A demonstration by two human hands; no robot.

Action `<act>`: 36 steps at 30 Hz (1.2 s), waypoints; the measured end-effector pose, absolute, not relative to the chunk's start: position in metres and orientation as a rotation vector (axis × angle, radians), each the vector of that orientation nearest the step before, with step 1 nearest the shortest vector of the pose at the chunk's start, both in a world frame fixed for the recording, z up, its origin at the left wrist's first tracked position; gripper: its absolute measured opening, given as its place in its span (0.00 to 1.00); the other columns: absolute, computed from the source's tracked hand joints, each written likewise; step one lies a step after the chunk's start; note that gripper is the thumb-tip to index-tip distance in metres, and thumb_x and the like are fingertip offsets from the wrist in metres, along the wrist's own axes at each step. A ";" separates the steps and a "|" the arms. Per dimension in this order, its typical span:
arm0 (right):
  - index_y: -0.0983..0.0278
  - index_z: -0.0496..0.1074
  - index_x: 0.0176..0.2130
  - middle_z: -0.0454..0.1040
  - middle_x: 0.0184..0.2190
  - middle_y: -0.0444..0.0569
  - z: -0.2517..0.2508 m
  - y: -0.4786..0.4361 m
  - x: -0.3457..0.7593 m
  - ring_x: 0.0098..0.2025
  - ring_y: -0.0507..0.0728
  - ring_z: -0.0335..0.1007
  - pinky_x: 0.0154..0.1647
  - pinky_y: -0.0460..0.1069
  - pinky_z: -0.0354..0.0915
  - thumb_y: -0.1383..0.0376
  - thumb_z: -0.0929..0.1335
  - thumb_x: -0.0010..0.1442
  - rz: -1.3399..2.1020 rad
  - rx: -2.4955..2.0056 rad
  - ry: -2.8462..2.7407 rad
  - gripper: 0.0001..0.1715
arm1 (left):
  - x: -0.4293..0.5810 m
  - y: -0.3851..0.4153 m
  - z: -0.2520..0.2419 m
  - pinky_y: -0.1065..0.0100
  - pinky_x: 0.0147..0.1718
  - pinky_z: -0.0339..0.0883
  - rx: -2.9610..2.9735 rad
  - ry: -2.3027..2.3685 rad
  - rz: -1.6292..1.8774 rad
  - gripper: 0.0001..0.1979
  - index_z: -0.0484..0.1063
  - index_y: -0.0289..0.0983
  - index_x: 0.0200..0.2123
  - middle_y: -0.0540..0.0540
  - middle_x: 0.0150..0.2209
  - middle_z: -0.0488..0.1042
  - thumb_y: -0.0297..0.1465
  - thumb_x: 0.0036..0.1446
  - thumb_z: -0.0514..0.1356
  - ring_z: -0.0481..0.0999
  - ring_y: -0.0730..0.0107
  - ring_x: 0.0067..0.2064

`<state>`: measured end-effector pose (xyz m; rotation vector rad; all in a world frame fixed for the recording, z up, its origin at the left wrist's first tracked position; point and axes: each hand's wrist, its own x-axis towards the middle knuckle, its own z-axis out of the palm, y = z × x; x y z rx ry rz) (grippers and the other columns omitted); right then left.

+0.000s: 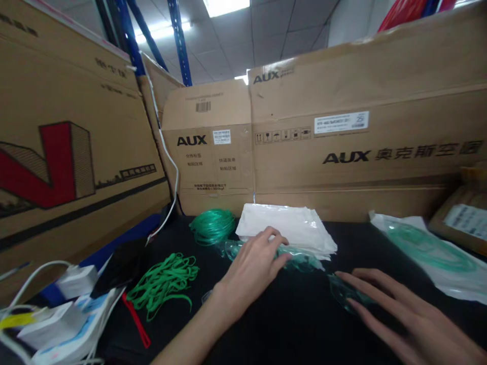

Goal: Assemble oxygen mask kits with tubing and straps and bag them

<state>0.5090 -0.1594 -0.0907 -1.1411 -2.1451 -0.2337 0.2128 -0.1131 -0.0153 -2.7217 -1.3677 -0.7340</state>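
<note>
cardboard boxes (327, 121) wall in a black tabletop (274, 334), with 2 hands over clear green plastic.

left hand (256, 258) curls its fingers over the left plastic piece (304, 261), just in front of the white packets (281, 218); right hand (399, 304), blurred, reaches its fingers across the right plastic piece (340, 293) on the tabletop (i cannot tell whether either hand pinches or merely touches). the plastic looks thin and slick, so a hard press could crease it and a loose hold could let it slip. dragging the left piece back could push the packets askew or nudge the green tubing coil (212, 226) near it. the green strap pile (165, 281) lies loose beside the left forearm, so a low sweep might snag it.
</note>
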 end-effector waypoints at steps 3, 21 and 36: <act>0.49 0.68 0.65 0.78 0.57 0.50 -0.097 -0.178 0.483 0.51 0.66 0.81 0.48 0.55 0.80 0.59 0.66 0.68 -0.244 -1.148 -2.162 0.28 | 0.175 -0.136 -0.005 0.65 0.49 0.68 -2.705 -1.600 -0.828 0.07 0.77 0.40 0.43 0.49 0.45 0.77 0.35 0.70 0.59 0.77 0.63 0.48; 0.52 0.74 0.61 0.79 0.56 0.53 -0.099 -0.160 0.402 0.53 0.66 0.80 0.52 0.57 0.78 0.63 0.74 0.62 0.069 -1.231 -2.377 0.28 | 0.104 -0.153 -0.039 0.71 0.36 0.64 -2.677 -2.151 -0.319 0.10 0.78 0.38 0.37 0.48 0.37 0.78 0.24 0.62 0.57 0.77 0.68 0.38; 0.49 0.69 0.64 0.77 0.56 0.50 -0.092 -0.167 0.412 0.55 0.64 0.78 0.53 0.56 0.77 0.61 0.72 0.65 0.170 -1.246 -2.446 0.29 | 0.153 -0.160 -0.053 0.68 0.38 0.66 -2.862 -1.884 -0.452 0.08 0.77 0.39 0.34 0.49 0.35 0.77 0.23 0.64 0.59 0.77 0.66 0.37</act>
